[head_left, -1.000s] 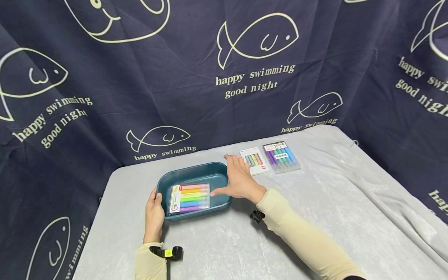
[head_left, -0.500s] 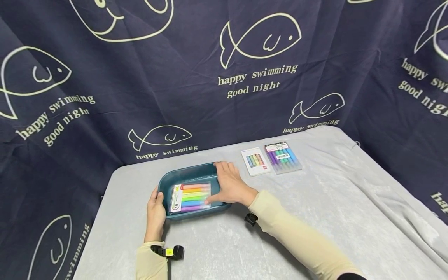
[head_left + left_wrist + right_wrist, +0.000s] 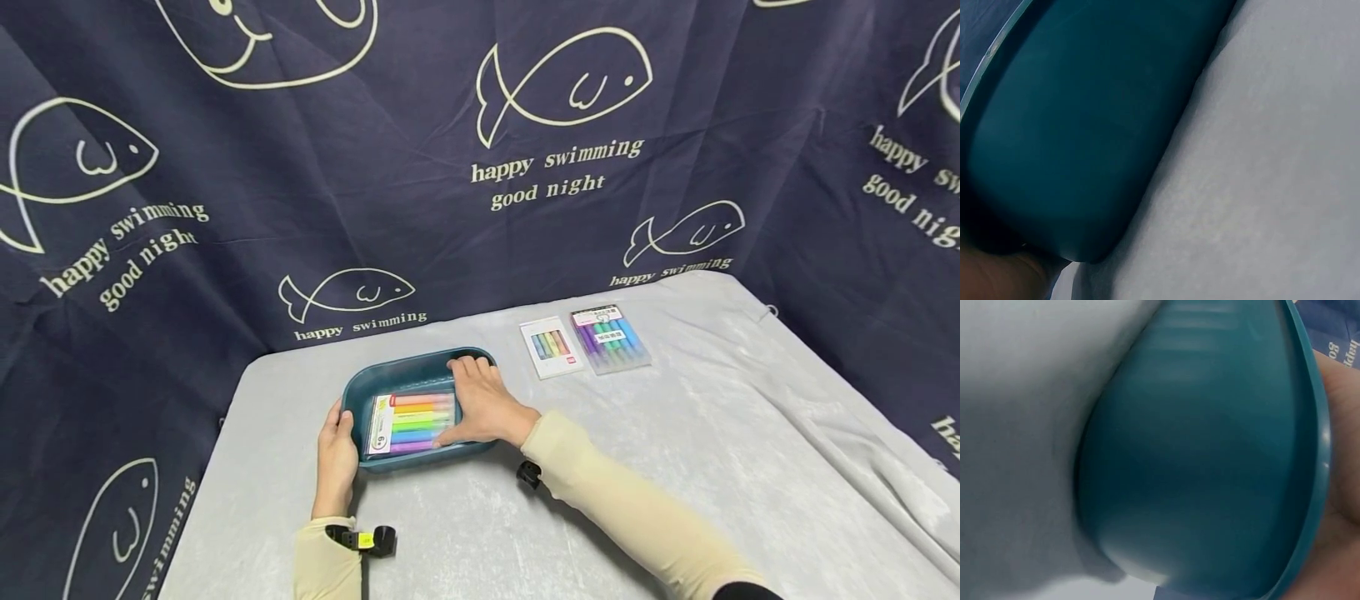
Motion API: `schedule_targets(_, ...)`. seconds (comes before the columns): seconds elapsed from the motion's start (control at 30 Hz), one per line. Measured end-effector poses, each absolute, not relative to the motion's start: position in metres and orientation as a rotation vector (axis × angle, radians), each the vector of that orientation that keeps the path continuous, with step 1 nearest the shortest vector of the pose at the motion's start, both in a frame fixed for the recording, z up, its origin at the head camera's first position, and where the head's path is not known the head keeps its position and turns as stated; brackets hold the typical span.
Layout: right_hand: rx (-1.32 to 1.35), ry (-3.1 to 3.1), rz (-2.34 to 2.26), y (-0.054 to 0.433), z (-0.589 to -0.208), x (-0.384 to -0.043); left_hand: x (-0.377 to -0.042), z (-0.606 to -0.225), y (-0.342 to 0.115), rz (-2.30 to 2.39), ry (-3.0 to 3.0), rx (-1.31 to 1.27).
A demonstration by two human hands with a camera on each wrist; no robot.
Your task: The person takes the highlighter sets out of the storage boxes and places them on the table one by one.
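A teal plastic storage box rests on the cloth-covered table. My left hand grips its left end, thumb over the rim; the left wrist view is filled by the outer wall. Flat inside lies a clear pack of rainbow-coloured highlighters. Over the right end of the box reaches my right hand, thumb at the pack's near right corner and fingers spread toward the box's far wall. In the right wrist view, that hand's palm shows beyond the rim. The right fingertips are partly hidden there.
Right of the box lie a white pack with a colourful picture of sticks and a clear pack of purple, green and blue pens. A dark curtain printed with fish hangs behind the grey tablecloth.
My right hand has moved left and further into the box, from its right rim to the highlighter pack's right end. The left hand keeps its grip, and the box stays put.
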State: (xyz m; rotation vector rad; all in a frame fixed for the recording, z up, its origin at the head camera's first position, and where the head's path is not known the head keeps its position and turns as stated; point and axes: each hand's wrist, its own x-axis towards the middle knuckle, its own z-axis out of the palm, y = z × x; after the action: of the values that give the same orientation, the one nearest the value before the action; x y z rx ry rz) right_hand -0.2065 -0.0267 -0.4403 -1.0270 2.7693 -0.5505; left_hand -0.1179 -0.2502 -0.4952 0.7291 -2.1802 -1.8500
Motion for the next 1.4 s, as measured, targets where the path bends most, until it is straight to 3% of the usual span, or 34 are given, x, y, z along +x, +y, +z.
schedule_targets(1.4, -1.098, 2.633, 0.199, -0.057, -0.425, -0.217, -0.118, -0.496, -0.251, -1.852, -2.171, 0.731)
